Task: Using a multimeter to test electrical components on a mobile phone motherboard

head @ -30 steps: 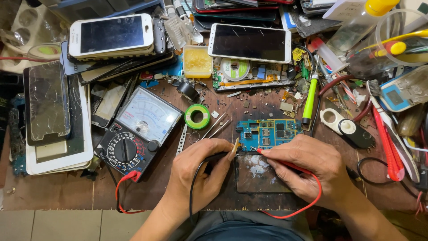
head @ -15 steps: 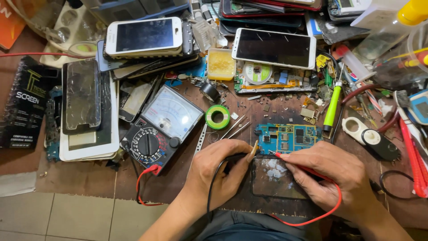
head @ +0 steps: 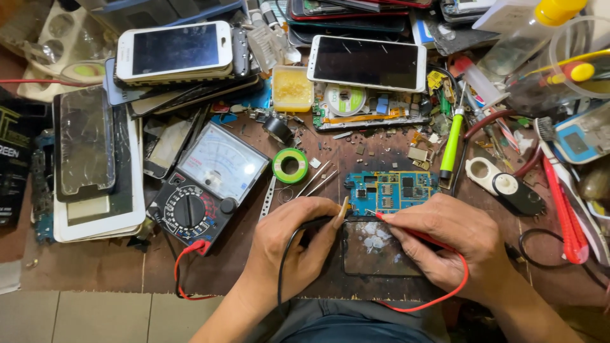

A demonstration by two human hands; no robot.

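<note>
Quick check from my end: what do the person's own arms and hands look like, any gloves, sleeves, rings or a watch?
Both are bare. The left hand and right hand wear no gloves, and no ring shows on the visible fingers. Both forearms are uncovered down to the frame's lower edge, with no sleeve, watch or wristband in view. Fingernails are short and unpainted. No marks or bandages that I can make out.

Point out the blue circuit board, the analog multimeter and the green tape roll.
blue circuit board (head: 391, 190), head view, centre of board.
analog multimeter (head: 219, 166), head view, its dial face.
green tape roll (head: 280, 158), head view, its ring.
</note>
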